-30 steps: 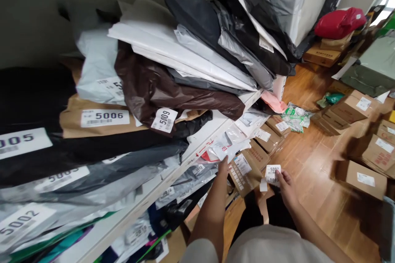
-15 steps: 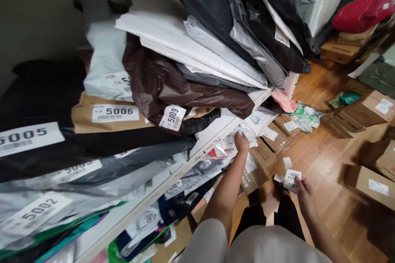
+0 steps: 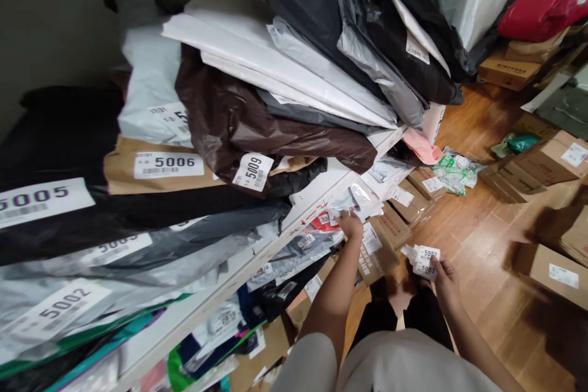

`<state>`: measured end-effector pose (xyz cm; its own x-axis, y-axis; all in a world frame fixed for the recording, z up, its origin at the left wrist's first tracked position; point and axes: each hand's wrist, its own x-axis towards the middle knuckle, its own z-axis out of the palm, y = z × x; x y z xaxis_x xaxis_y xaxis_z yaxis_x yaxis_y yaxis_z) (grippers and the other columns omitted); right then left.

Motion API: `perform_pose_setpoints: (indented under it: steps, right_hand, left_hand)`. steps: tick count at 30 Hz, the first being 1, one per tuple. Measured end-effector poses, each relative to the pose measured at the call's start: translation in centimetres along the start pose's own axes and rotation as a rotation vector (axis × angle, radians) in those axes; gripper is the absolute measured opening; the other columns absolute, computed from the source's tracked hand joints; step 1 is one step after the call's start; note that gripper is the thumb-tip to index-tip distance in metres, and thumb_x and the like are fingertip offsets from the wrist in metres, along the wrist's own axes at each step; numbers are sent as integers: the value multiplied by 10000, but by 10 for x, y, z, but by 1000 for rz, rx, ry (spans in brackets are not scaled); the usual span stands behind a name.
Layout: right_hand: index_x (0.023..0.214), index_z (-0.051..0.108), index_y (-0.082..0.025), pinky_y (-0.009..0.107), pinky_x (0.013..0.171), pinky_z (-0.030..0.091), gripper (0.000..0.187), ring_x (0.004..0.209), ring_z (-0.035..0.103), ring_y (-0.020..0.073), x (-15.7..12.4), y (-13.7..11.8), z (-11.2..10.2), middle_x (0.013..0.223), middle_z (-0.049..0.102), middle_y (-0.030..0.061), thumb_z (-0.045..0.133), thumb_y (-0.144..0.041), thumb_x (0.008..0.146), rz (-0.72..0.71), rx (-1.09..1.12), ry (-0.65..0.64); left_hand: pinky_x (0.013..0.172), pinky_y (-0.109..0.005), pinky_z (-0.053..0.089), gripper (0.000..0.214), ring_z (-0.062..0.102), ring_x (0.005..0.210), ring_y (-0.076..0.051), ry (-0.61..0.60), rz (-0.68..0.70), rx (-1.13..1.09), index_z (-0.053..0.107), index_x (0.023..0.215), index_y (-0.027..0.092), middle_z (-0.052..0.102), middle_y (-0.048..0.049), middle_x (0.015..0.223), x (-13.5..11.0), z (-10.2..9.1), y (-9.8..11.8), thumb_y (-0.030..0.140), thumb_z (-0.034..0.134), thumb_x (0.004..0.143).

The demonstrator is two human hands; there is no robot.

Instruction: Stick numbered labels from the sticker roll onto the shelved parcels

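Numbered labels sit on many shelf parcels, while more labels rest in the right hand.
On the upper shelf (image 3: 342, 179) at the left, the brown bag (image 3: 261, 125) reads 5009 and the kraft parcel (image 3: 120, 165) 5006, so labelling looks done there; the white mailers (image 3: 294, 67) farther along show no number, though one may be hidden. The right hand (image 3: 447, 280) pinches the paper labels (image 3: 426, 262) above the floor (image 3: 478, 236), the lower reading 5003, so some labels seem left unused. The left hand (image 3: 350, 225) reaches to the clear-wrapped packet (image 3: 366, 195) below the shelf edge; whether its grip is closed on anything cannot be told.
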<state>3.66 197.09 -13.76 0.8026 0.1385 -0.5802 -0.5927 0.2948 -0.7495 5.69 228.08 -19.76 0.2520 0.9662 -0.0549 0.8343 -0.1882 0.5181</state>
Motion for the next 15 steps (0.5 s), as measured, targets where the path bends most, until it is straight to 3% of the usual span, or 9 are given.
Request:
perform_pose_setpoints:
  steps: [4, 8, 11, 15]
  right_hand:
    - [818, 713, -190, 295, 579, 553, 450, 662, 710, 217, -1, -1, -13, 745, 757, 36, 843, -590, 657, -39, -41, 59]
    - [802, 714, -196, 311, 581, 556, 461, 647, 705, 224, -3, -3, -11, 700, 741, 31, 847, -604, 634, -58, -56, 77]
    - [763, 695, -195, 300, 600, 559, 503, 623, 686, 198, -7, -3, 3, 730, 752, 31, 878, -625, 575, -43, -36, 50]
    - [752, 705, -197, 286, 592, 531, 516, 611, 658, 184, -12, 0, 26, 723, 748, 30, 880, -644, 564, 2, -69, -30]
  left_hand:
    - [967, -459, 524, 236, 623, 1100, -229, -24, 50, -75, 657, 1103, 159, 653, -87, 1197, 6, 18, 27, 346, 621, 963]
    - [953, -439, 526, 214, 625, 1079, -219, -67, 63, -143, 651, 1100, 159, 655, -84, 1177, 5, 22, 35, 326, 594, 977]
    - [973, -457, 524, 228, 622, 1113, -228, -122, 36, -169, 653, 1118, 159, 652, -86, 1210, 5, 19, 24, 327, 610, 970]
    - [963, -465, 540, 281, 644, 1101, -234, -202, -69, -194, 657, 1156, 174, 666, -87, 1205, 7, 5, -12, 368, 642, 954]
